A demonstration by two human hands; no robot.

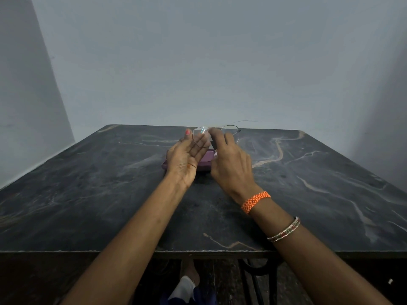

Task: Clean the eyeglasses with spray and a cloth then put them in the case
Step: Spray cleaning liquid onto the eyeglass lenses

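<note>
Thin wire-rimmed eyeglasses are held up above the middle of the dark table. My left hand is palm up with its fingers behind and under the left lens. My right hand pinches the frame near the bridge, and a small dark piece, possibly a cloth, shows under its fingers. One temple arm sticks out to the right. A purple eyeglass case lies flat on the table just below both hands, mostly hidden by them. No spray bottle is in view.
The dark marble-patterned table stands against a grey wall, with another wall close on the left. Its front edge runs across the lower part of the view. Below it are black metal table legs and a foot.
</note>
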